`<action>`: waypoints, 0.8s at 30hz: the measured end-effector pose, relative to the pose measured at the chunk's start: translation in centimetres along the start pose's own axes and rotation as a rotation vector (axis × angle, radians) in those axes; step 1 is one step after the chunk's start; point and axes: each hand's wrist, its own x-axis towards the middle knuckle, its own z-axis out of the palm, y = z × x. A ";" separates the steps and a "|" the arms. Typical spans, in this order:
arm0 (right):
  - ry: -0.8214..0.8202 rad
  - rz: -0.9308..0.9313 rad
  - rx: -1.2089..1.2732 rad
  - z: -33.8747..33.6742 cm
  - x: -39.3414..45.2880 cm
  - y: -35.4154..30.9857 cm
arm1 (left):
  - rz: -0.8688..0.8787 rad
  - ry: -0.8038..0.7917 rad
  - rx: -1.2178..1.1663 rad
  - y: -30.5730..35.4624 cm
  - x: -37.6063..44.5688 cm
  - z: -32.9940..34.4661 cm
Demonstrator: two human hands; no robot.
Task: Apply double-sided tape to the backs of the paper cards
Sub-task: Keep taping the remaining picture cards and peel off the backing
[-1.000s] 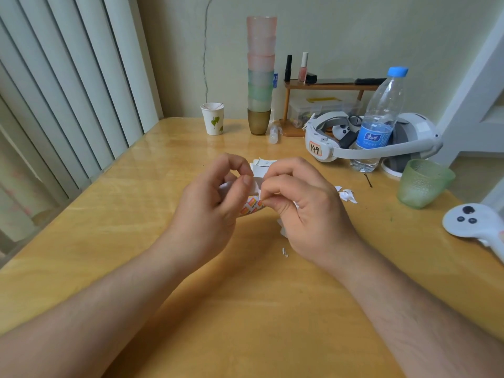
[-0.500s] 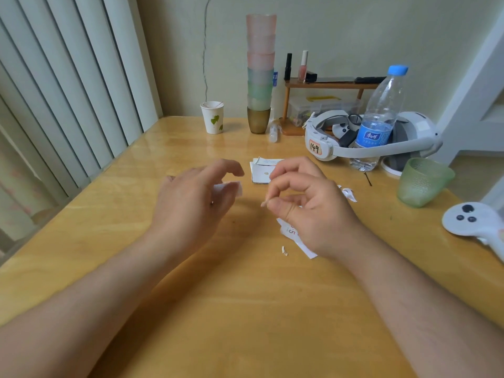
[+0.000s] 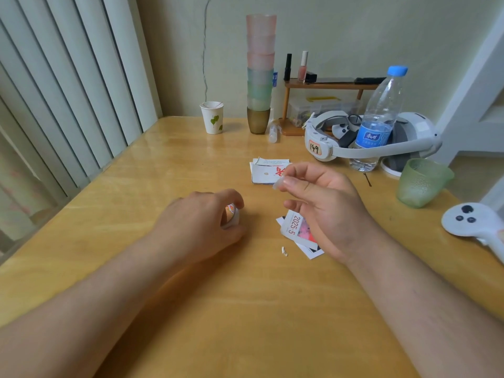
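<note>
A limp, sticky tape piece [image 3: 278, 184] is pinched by the right hand [image 3: 324, 205]; the tape roll [image 3: 231, 214] is gripped by the left hand [image 3: 199, 222]. Edge-only handling is advised.

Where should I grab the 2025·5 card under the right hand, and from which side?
Pinch the 2025·5 card at its exposed left corner, coming from the left. It lies flat on the table, and the right hand covers its right part.

Left hand [image 3: 201, 222] grips tape roll [image 3: 231, 214], right hand [image 3: 324, 203] perhaps pinching strip [image 3: 278, 184]
</note>
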 end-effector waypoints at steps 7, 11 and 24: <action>0.014 0.046 0.064 0.6 -0.3 -0.1 | 0.026 0.108 -0.997 1.7 -0.4 -0.6; 0.034 0.088 0.197 1.6 -0.4 0.2 | -0.057 -0.186 -1.591 3.5 -0.6 -0.4; 0.122 0.170 0.298 2.4 -0.3 0.5 | -0.208 -0.169 -1.793 4.5 -0.5 -0.1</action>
